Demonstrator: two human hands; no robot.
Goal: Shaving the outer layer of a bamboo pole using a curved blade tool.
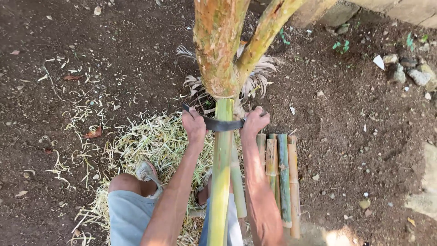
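Between the 2 fists, left hand (195, 124) and right hand (253, 122) each clenched on the curved blade (223, 124), the bamboo pole (221, 182) runs lengthwise toward the body.

Dark bare soil (346, 136) fills most of the frame, outdoors in even daylight. A forked tree trunk (218, 50) rises at top centre. Pale shavings (150, 141) litter the lower left. Grey stones (412, 70) sit at upper right, beside a concrete edge (396, 9). A sunlit patch (339, 237) glows at bottom right.
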